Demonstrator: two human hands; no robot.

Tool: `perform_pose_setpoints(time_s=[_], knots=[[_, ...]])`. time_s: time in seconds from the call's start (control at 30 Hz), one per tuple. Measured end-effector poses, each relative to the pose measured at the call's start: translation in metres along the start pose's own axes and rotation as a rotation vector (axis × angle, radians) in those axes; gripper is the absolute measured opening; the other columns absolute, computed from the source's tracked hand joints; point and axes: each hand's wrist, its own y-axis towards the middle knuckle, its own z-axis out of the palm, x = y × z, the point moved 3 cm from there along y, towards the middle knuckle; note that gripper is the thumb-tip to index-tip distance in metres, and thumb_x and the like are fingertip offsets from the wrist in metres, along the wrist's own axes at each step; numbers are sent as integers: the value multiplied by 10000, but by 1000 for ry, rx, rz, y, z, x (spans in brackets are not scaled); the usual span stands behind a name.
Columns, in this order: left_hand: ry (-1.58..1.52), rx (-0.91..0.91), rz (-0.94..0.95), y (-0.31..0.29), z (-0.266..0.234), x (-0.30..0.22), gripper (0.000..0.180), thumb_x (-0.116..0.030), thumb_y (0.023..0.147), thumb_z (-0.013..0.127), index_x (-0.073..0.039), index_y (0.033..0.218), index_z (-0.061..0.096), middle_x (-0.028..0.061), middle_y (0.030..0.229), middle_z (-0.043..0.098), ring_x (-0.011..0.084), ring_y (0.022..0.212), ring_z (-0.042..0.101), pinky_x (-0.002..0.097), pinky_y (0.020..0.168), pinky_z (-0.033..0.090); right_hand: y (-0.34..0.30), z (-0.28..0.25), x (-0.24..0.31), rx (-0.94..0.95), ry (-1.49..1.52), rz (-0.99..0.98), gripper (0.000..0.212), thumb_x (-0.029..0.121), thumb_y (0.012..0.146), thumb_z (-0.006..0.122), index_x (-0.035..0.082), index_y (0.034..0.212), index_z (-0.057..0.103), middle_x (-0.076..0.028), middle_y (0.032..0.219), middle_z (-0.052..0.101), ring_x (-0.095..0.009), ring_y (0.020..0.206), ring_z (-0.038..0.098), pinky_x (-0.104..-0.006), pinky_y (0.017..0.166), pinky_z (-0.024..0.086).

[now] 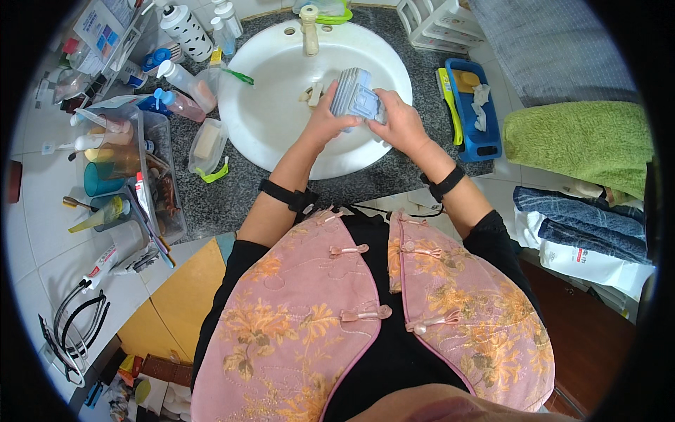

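Note:
Above the white sink basin [256,119], both hands hold a light blue ribbed plastic soap dish [351,91], tilted. My left hand [325,121] grips its left side, thumb along the near edge. On the opposite side, my right hand [401,123] has its fingers closed round the dish. Some fingertips are hidden behind it. In the basin, just left of the dish, lie a few cream-coloured pieces [313,96] that look like soap bits. The pale faucet [309,32] stands at the basin's far rim.
Left of the sink stand pump bottles [186,34], a clear box with a soap bar [207,139], and a bin [172,197] of toiletries. To the right are a blue tray [481,144], a yellow-green brush [450,105] and a hanging green towel [576,144]. A white rack [439,24] stands behind.

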Motion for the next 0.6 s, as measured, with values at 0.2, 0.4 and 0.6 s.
perform_pose_setpoints(time_s=[0.2,0.4,0.6], knots=[[130,-76,147,9,-2,17,1078,-214,580,787,-60,1480,214,137,1230,532,147,814,575,260,491,442,-1,-2,-2,-19,-64,16,587,252,712,713,61,1217,484,-185,1057,565,-386,903,600,-430,731,518],[-29,-30,1,2,-7,8,1055,-201,614,761,-130,1497,189,160,1289,474,157,871,564,254,542,444,10,-11,17,-9,-44,-34,620,245,708,739,42,1236,484,-162,1044,579,-360,861,622,-418,699,525],[-98,-3,234,3,-12,-16,1098,-180,580,773,-9,1476,162,183,1392,384,247,1225,439,322,975,392,20,-22,23,22,-23,-30,661,246,702,749,34,1265,476,-164,1054,577,-356,859,625,-414,705,524]])
